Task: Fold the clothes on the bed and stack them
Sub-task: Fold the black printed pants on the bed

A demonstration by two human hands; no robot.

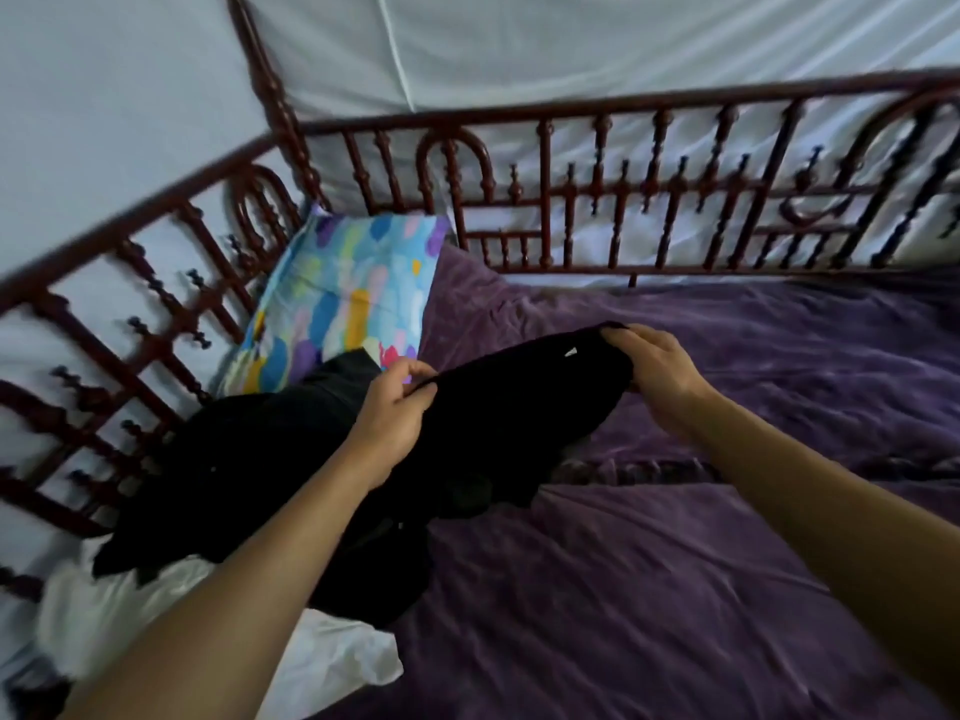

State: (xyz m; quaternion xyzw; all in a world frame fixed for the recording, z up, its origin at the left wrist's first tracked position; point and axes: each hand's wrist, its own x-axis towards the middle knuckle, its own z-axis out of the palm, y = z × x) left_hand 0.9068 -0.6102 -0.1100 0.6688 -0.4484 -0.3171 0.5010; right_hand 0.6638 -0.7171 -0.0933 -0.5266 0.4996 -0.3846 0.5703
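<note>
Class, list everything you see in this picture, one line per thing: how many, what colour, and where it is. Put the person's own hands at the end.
black garment: one, black, held up over the bed between both hands
pile of dark clothes: one heap, black, left side of the bed by the rail
white cloth: one, white, under the pile at the lower left
pillow: one, multicoloured on light blue, in the bed's far left corner
bedspread: one, purple, covering the bed
bed rail: one frame, dark red, along the far and left sides
netting: white, hanging behind the rail
left hand: one, gripping the garment's edge
right hand: one, gripping the garment's other end
</note>
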